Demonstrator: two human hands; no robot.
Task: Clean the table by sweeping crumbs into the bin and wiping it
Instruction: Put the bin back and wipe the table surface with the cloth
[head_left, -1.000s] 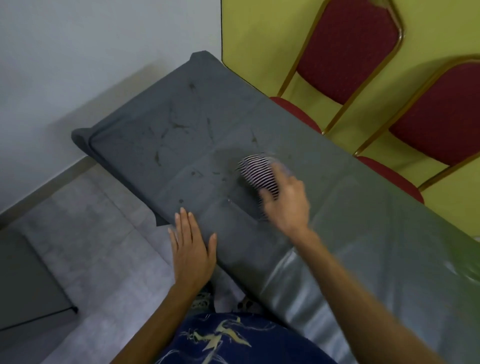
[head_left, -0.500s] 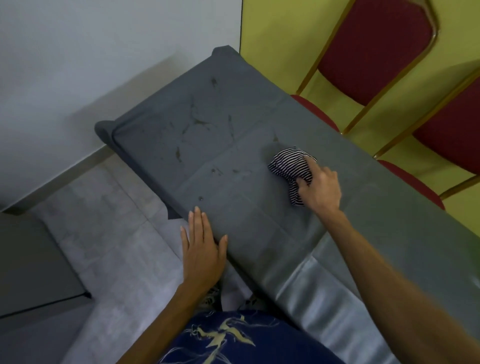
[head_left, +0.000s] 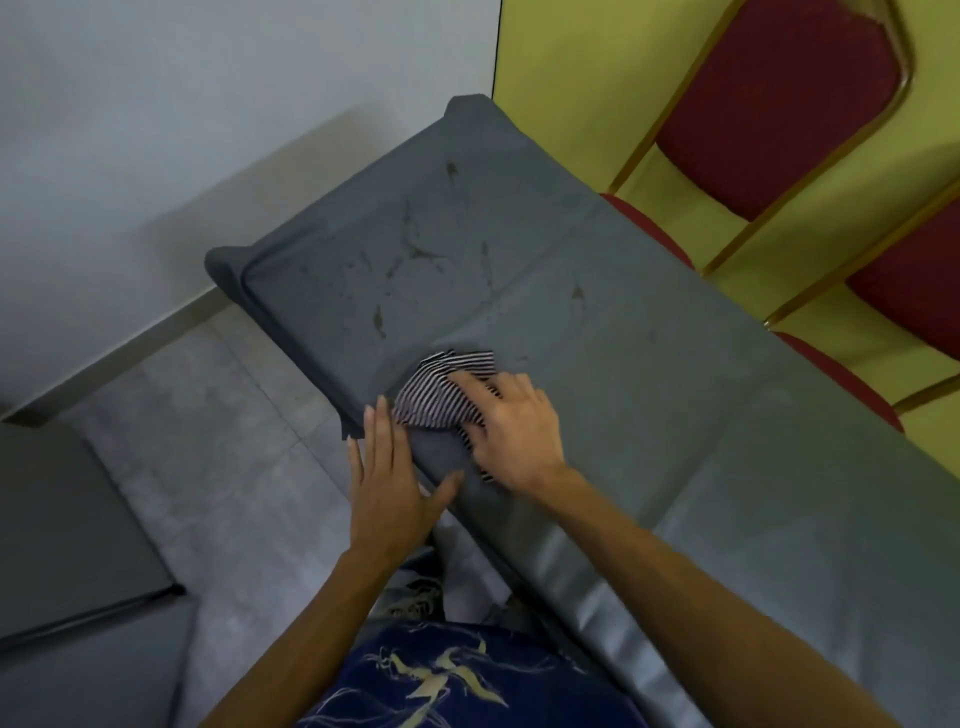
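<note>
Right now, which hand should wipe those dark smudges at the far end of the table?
Right. The right hand already presses the striped cloth onto the table, just short of the smudges. The left hand lies flat and empty at the near edge.

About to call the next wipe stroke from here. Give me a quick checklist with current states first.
1. Right hand gripping the striped cloth: ok.
2. Cloth flat on the table: ok.
3. Left hand open at the table edge beside the cloth: ok.
4. Far end wiped: not ok, dark smears remain.
5. Bin below the edge: cannot tell.
6. Chairs away from the stroke: ok.
</note>
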